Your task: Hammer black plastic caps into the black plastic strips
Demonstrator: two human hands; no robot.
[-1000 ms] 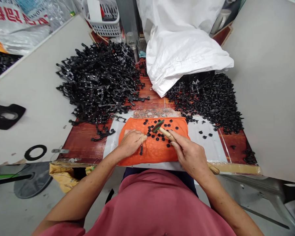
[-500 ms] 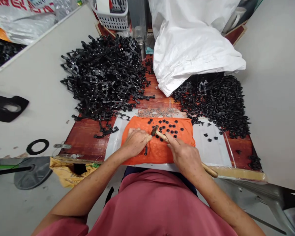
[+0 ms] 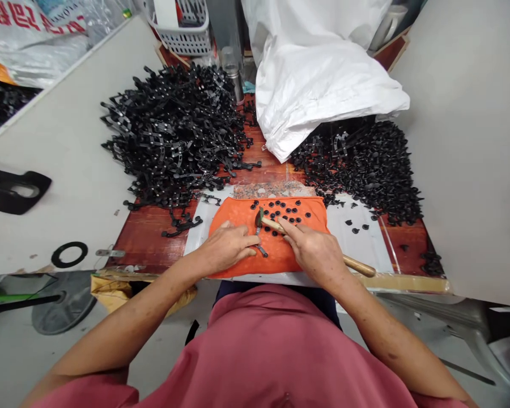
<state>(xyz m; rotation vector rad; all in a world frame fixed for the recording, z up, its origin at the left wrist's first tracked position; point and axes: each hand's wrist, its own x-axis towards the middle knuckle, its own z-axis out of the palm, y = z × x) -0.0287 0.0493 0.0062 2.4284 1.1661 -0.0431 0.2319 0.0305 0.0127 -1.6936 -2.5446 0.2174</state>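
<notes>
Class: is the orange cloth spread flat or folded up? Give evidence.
Spread flat: orange cloth lies open, black parts scattered across it.

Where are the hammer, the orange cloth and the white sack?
hammer [image 3: 357,265]: head view, bare end of its wooden handle.
cloth [image 3: 280,259]: head view, bare near part.
sack [image 3: 323,79]: head view, middle of its top face.

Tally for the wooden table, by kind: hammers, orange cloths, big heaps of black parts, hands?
hammer: 1
orange cloth: 1
big heaps of black parts: 2 (left heap, right heap)
hands: 2 (left hand, right hand)
Total: 6
</notes>
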